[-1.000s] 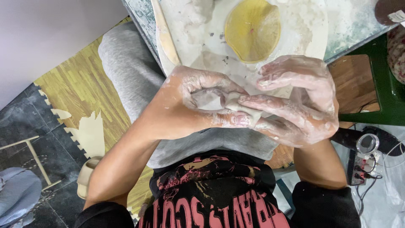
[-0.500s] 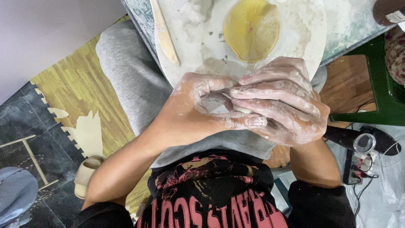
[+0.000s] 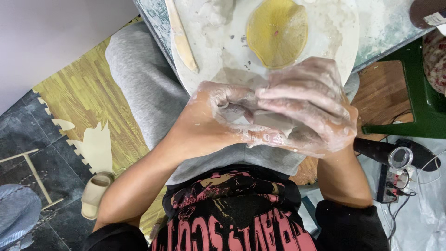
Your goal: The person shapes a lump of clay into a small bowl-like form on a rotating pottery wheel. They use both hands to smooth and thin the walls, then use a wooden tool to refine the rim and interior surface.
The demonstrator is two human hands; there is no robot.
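Note:
Both hands are smeared with pale wet clay and meet over my lap, just below the table's edge. My left hand curls around a grey lump of clay. My right hand lies over the lump from the right, fingers pressed across it, so most of the clay is hidden. Behind them a round white board rests on the table, carrying a yellow sponge, a wooden modelling tool and a mound of grey clay.
A green stool with a wooden seat stands at right, above a black device and cables on the floor. At left lie wood-pattern foam mats, a beige slipper and dark tiles.
My right hand has closed over the clay lump and my left hand; a second ago its fingers were spread apart beside it. The view has shifted slightly.

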